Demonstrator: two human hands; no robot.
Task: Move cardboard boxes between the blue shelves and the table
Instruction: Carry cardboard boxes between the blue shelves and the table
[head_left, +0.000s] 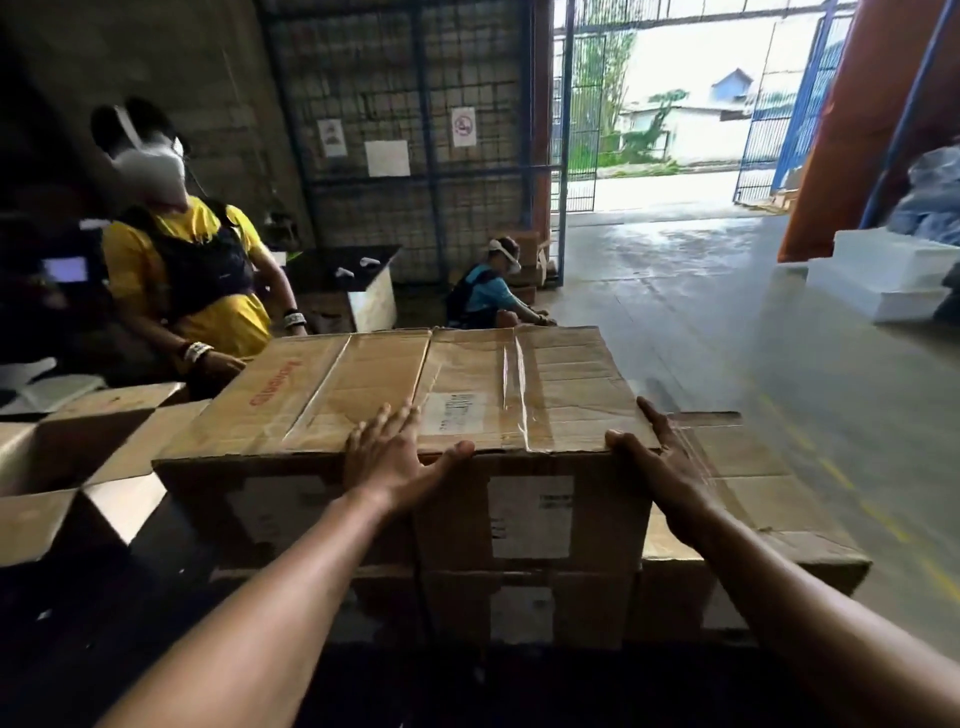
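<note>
Taped cardboard box resting atop lower boxes. Left hand lies flat, fingers spread, on its near top edge. Right hand, fingers straight, rests against its right front corner.

Single head-worn view, facing forward and down, close over box

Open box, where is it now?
Head view, far left: the open box sits beside the taped box that the left hand and right hand rest on, near the person in yellow.
</note>
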